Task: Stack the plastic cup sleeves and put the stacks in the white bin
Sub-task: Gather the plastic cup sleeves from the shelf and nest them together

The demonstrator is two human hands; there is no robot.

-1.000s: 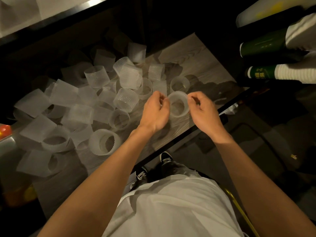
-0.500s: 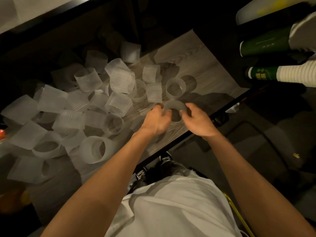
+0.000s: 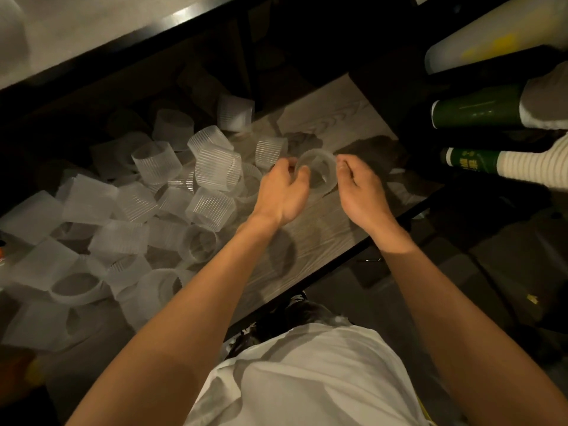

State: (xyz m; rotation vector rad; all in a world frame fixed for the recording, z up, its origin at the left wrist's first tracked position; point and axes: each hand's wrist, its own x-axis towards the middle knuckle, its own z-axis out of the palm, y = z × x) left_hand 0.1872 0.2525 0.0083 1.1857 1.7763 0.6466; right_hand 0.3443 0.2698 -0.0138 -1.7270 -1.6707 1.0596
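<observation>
**Both hands pinch one sleeve**

Two bare forearms reach forward and draw close together at the wrists. The left hand [image 3: 284, 195] shows its back, with curled fingers and thumb pinching the left rim of a cup sleeve [image 3: 319, 170]. The right hand [image 3: 361, 192], also back up, pinches the sleeve's right rim with curled fingertips. The hands are near each other but do not touch.

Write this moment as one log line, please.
left hand: holds sleeve | right hand: holds same sleeve | loose sleeves: heaped on table | bin: unseen

Frosted ribbed plastic sleeves [image 3: 216, 170] on matt wood-grain table [image 3: 332, 118].
</observation>
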